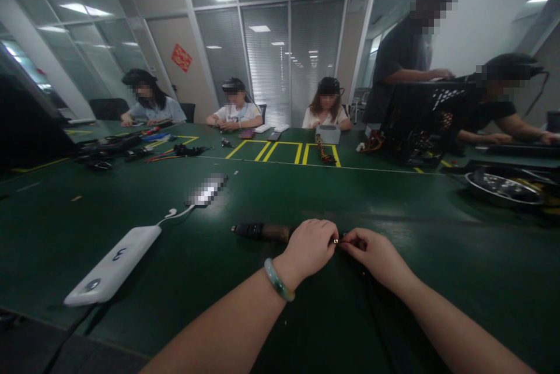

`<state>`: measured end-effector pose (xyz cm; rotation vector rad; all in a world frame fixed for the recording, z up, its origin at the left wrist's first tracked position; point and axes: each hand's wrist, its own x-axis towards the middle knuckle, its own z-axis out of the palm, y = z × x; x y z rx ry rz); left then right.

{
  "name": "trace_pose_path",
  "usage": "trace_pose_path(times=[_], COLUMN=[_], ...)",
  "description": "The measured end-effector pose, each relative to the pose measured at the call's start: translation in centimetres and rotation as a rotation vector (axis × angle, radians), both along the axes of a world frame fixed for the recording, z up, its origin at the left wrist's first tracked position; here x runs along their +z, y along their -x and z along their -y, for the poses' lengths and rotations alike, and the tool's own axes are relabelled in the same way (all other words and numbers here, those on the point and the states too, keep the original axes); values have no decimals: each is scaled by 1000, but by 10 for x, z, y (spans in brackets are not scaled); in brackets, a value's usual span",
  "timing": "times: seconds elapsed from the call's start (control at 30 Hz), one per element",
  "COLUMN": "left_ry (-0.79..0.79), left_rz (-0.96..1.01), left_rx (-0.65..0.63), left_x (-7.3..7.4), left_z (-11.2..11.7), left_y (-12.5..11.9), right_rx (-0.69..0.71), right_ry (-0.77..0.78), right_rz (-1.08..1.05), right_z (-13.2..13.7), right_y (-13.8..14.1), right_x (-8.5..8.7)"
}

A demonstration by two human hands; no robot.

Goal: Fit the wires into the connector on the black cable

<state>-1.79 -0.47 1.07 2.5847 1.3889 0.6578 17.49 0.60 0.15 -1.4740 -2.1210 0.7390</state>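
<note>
A dark electric screwdriver [262,232] with a metal tip, black ringed collar and brown grip lies sideways on the green table, tip to the left. My left hand [311,248], with a green bangle [279,280] on its wrist, is wrapped round the rear of it. At that hand's fingertips shows a small brass-coloured piece [335,241]. Close beside it, my right hand [371,251] is pinched, thumb against fingers; what it holds is too small and dark to name. A black cable [376,310] runs from beneath the right hand towards me.
A white power bank [116,263] marked 3 is joined by a white cable [179,212] to a phone [207,189]. Black cables [109,146] lie far left. At right are a metal bowl [503,187] and a black computer case [415,123]. Several people work across the table.
</note>
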Motion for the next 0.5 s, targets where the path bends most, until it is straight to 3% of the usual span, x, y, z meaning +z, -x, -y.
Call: trace_pose_path(times=[0.5], left_ry=[-13], left_rz=[-18], left_rx=[-13], left_x=[-8], left_z=[-5], left_y=[0], right_rx=[-26], right_ry=[-28], right_rz=[0], right_z=[6], right_y=[8], right_x=[-1])
